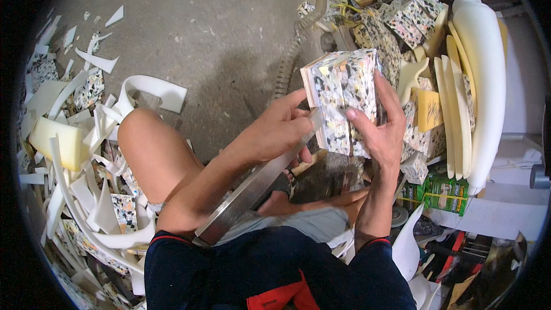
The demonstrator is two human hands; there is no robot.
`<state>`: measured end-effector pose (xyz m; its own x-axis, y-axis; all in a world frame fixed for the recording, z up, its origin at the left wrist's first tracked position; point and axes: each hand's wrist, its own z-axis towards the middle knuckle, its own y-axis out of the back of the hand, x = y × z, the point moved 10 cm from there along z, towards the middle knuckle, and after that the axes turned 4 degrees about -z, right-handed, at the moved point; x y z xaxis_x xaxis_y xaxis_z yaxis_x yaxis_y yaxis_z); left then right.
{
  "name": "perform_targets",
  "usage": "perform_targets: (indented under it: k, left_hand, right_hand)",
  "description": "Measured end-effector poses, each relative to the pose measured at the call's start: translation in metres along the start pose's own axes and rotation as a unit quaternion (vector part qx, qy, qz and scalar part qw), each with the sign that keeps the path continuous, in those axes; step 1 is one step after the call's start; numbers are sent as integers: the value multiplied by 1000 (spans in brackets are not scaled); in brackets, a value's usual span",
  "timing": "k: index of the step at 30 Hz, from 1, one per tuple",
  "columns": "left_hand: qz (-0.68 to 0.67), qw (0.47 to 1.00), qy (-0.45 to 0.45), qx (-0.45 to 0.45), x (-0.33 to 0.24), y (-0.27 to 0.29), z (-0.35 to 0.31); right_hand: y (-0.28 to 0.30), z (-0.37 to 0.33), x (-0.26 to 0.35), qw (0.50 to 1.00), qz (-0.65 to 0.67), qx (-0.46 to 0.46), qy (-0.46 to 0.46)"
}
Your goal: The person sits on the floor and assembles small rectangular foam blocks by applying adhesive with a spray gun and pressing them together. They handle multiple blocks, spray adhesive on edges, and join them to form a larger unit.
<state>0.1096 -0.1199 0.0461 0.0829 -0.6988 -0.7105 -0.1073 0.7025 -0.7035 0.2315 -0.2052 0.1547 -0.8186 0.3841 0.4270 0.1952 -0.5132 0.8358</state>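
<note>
Right grip (383,133) clasps foam block (337,93) along its right side — left grip (281,129) clutches bar (245,195).

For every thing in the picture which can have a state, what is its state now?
Left hand: closed on metal bar
Metal bar: held, slanted
Right hand: gripping foam block
Foam block: held up
Hose: coiled
White strip: curled
</note>
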Motion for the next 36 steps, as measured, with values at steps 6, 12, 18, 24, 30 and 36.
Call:
perform_targets:
  k: [6,12,18,24,30,36]
  left_hand:
    - [2,998,54,-11,14,12,0]
    - [5,998,67,-16,17,14,2]
    - [10,995,88,-55,20,22,1]
    - [22,993,96,-61,20,26,1]
    - [39,991,107,-64,20,28,1]
    - [42,992,102,-68,17,29,0]
  right_hand:
    - [-10,5,-8,998,-27,44,-25]
    - [-17,8,-9,997,0,76,-30]
    - [-19,10,-6,996,-16,77,-33]
    - [-26,7,-14,991,3,111,-81]
    - [-30,8,-14,991,4,108,-72]
    - [-28,7,-14,997,-11,69,-27]
